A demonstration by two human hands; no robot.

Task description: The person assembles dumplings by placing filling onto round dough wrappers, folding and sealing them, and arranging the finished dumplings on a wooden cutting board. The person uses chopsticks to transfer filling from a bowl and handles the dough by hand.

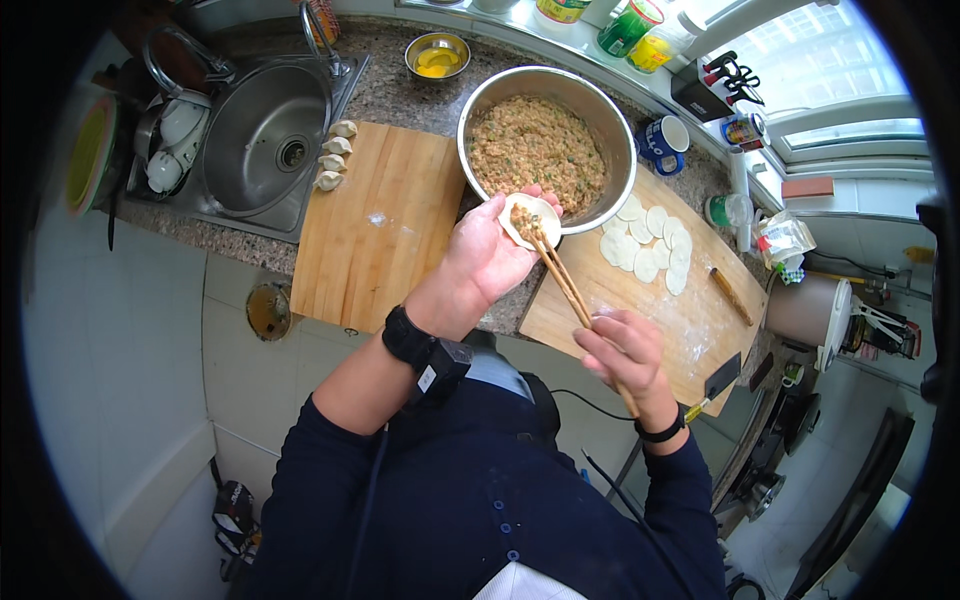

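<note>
On the palm of my left hand point(487, 244) lies a round dough wrapper point(552, 225), with the fingers curled up behind it. A small lump of filling point(523, 220) sits on the wrapper. My right hand point(626, 349) grips a pair of wooden chopsticks point(564, 279), whose tips touch that filling. Just beyond the left hand stands a large steel bowl point(624, 135) holding minced filling point(536, 142). Several flat wrappers point(646, 236) lie, partly overlapping, on the right wooden board point(592, 289). Several folded dumplings point(334, 155) line the far left edge of the left wooden board point(390, 225).
A steel sink point(266, 142) with stacked dishes is at the left. Behind the boards are a small bowl of egg point(437, 58) and a blue mug point(664, 142). A rolling pin point(731, 296) and a cleaver point(722, 376) rest on the right board. Jars point(634, 30) line the windowsill.
</note>
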